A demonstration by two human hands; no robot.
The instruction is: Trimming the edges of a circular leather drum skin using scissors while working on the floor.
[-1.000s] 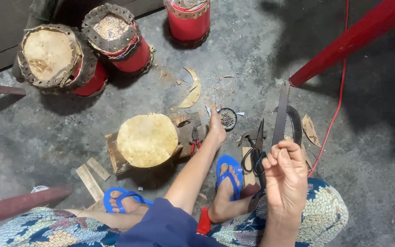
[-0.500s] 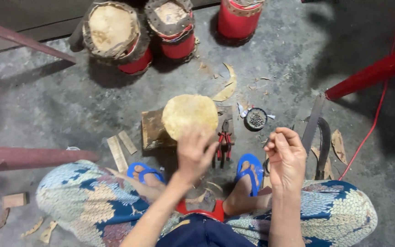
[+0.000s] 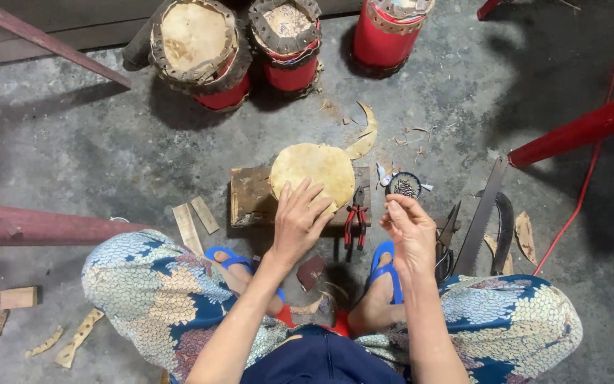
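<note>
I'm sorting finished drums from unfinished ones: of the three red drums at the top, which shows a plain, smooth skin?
The leftmost red drum; the middle drum has a patchy, marked top and the right drum is cut off.

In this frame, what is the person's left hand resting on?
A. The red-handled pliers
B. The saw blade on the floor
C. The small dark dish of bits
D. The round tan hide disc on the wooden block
D: the left hand lies spread, fingers on the near edge of the round tan hide disc, which sits on the wooden block; the red-handled pliers lie apart, just to its right.
</note>
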